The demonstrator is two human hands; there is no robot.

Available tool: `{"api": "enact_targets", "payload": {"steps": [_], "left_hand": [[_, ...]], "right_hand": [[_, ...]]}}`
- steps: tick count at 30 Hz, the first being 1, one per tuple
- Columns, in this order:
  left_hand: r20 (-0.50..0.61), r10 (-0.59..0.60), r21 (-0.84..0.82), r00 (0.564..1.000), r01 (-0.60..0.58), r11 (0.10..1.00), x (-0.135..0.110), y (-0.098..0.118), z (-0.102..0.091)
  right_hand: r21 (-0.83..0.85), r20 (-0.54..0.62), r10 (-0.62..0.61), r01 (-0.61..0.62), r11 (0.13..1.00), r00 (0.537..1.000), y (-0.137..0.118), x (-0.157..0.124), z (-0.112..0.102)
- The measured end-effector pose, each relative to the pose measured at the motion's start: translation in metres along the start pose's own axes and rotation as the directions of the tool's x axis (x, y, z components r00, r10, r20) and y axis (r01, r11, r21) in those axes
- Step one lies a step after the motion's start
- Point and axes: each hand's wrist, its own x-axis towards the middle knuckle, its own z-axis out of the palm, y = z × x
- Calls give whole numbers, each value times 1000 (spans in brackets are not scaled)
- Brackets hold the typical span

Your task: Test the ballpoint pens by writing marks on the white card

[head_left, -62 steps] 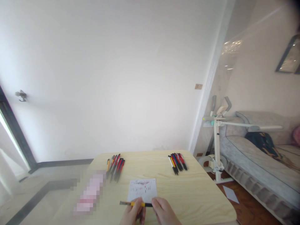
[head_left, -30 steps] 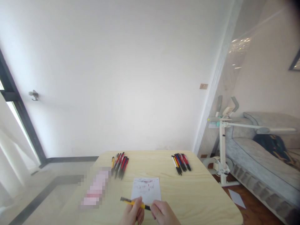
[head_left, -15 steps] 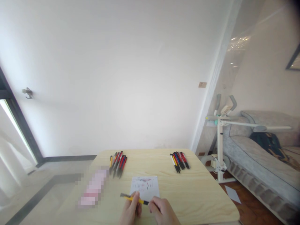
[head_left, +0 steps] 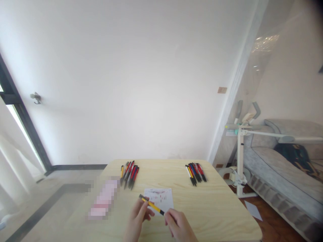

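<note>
Both my hands hold one yellow-and-black pen [head_left: 151, 205] over the near part of the wooden table [head_left: 222, 208]. My left hand [head_left: 136, 220] pinches its yellow barrel. My right hand [head_left: 178, 225] is closed on the black end. The pen slants up to the left, just above a small white paper with scribbles [head_left: 159, 199]. One bundle of pens [head_left: 129, 171] lies at the far left of the table and another bundle of pens [head_left: 195, 173] at the far right.
A blurred pink patch [head_left: 103, 203] lies on the table's left side. To the right stand a white exercise machine [head_left: 239, 158] and a grey sofa [head_left: 282, 168]. A white wall rises behind the table, with a dark door frame [head_left: 22, 121] at left.
The pen has tilted from nearly level to slanting, its left end raised, and both hands have lifted slightly toward the paper. The camera has shifted a little.
</note>
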Motion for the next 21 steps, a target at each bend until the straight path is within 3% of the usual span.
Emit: {"api": "enact_targets", "payload": {"steps": [5, 12, 21], "left_hand": [[-12, 21, 37, 1000, -21, 999, 1, 0, 0], [17, 32, 56, 999, -33, 998, 0, 1, 0], [66, 57, 93, 996, -63, 994, 0, -1, 4]], "right_hand": [[33, 48, 50, -52, 998, 998, 1, -1, 3], [-6, 108, 30, -30, 1000, 994, -5, -3, 3], [-134, 82, 46, -35, 990, 996, -13, -6, 5]]}}
